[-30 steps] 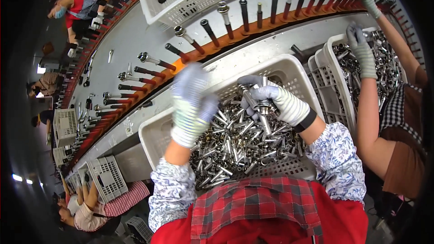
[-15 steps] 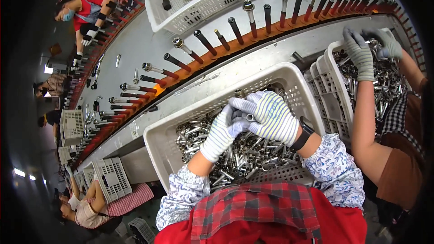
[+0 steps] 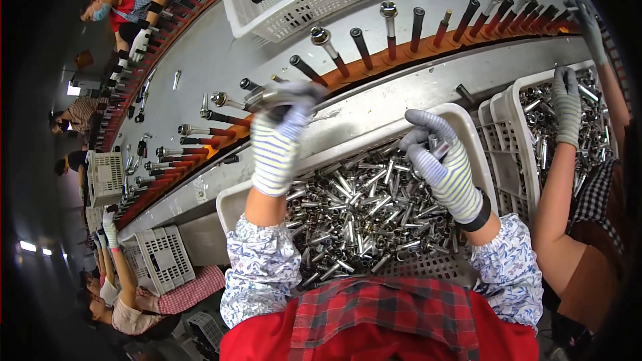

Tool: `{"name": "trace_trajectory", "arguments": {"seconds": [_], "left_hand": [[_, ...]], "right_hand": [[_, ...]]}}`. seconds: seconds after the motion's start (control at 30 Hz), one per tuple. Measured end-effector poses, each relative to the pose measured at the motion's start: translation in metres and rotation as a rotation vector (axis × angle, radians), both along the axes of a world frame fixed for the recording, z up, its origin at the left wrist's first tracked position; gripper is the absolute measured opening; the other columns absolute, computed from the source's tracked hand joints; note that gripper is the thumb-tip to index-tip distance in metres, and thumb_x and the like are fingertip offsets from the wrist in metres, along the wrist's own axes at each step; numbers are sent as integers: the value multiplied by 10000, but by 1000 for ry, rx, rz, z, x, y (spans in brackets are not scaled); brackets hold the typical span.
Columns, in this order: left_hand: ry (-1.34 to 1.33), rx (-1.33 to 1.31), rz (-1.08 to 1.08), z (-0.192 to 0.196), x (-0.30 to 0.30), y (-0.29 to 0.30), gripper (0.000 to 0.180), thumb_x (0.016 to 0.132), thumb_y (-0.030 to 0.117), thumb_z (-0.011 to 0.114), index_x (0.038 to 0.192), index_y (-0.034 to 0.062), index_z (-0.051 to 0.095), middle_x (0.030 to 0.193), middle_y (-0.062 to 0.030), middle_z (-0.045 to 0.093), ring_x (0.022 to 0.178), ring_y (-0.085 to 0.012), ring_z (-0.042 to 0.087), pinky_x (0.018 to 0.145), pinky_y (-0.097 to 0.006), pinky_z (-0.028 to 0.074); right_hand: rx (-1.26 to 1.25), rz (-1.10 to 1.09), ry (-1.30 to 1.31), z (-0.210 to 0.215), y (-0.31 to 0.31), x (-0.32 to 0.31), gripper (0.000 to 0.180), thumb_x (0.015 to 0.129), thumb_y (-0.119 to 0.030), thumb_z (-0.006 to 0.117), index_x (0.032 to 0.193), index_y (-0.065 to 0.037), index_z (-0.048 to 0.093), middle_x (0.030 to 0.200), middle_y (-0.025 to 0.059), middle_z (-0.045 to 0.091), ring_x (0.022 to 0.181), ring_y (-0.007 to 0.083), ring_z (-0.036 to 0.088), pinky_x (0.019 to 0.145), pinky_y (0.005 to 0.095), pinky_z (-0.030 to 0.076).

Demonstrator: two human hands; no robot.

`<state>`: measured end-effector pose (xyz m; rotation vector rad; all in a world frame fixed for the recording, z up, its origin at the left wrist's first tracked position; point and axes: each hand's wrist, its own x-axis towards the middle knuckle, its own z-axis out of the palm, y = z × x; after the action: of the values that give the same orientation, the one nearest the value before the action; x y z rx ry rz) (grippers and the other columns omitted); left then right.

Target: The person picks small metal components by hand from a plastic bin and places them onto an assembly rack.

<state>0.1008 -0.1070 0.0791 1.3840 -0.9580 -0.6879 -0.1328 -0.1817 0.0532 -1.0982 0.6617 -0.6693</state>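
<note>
Both my hands wear striped gloves with grey fingertips. My left hand [image 3: 284, 127] is raised over the far left rim of a pale plastic crate [image 3: 231, 217], beside the row of upright tools. Motion smears its fingers, so what they hold, if anything, cannot be made out. Above the crate's right side, my right hand [image 3: 445, 170] has its fingers curled around a short chrome metal tube [image 3: 439, 148]. Below lies a heap of small chrome metal parts [image 3: 371, 204], filling much of the crate. Black-handled tools [image 3: 360, 47] and chrome-headed tools [image 3: 390, 27] stand along an orange-brown strip [image 3: 394, 53].
A second pale crate [image 3: 321, 13] stands beyond the strip. To the right, a co-worker's gloved hand [image 3: 567, 107] reaches into another crate of metal parts [image 3: 535, 174]. A small dark cylinder [image 3: 465, 93] lies on the metal ledge [image 3: 374, 100]. Other people work at the left.
My hands, together over the crate before, have parted: the left moved up and left toward the tool row, the right slightly right with the tube. The upright tools have shifted left.
</note>
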Motion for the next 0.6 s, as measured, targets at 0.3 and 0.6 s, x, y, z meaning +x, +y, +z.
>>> {"name": "trace_trajectory", "arguments": {"seconds": [0.3,0.6], "left_hand": [[-364,216,407,-57,126,27,243,908,35,518,1145,4,562,1094,-93,630,992,-165,566,901,-310,436],[-757,184,567,-75,80,80,586,822,170,629,1307,-65,399,1324,-252,434,1231,-331,426,1064,-394,305]], "right_hand": [[162,140,-4,-7,-1,5,467,871,-176,568,1243,68,425,857,58,628,710,89,574,653,203,472],[749,71,-394,-29,-13,-6,364,910,-229,541,1173,20,506,932,121,651,787,183,647,698,302,568]]}}
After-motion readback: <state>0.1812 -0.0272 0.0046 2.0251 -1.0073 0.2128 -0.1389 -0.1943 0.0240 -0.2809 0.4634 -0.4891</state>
